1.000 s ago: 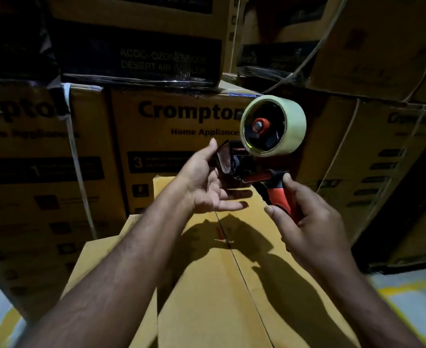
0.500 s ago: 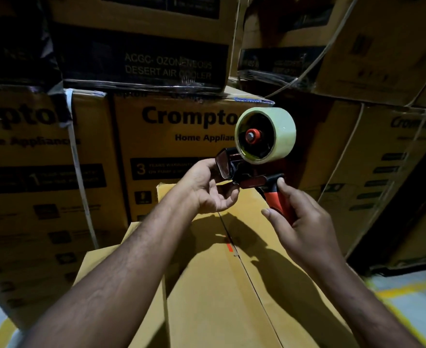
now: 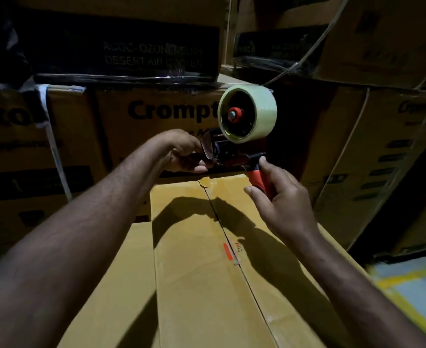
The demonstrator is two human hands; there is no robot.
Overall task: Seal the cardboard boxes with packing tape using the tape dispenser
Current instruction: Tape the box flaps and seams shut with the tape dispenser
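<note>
A plain cardboard box (image 3: 194, 259) lies in front of me with its centre seam running away from me; a small red label sits beside the seam. Above its far edge I hold a red and black tape dispenser (image 3: 234, 156) carrying a pale roll of tape (image 3: 262, 109). My right hand (image 3: 279, 197) grips the red handle. My left hand (image 3: 184, 154) is curled at the dispenser's front, with fingers pinching at the blade end; the tape end itself is too dark to make out.
Stacked printed appliance cartons (image 3: 156, 114) fill the wall right behind the box, some strapped with white bands (image 3: 53, 146). A second plain box (image 3: 121, 285) lies lower on the left. Grey floor with a yellow line (image 3: 412, 277) shows at the right.
My left hand has closed from spread fingers to a pinch at the dispenser's front. Both hands and the dispenser have shifted toward the box's far edge.
</note>
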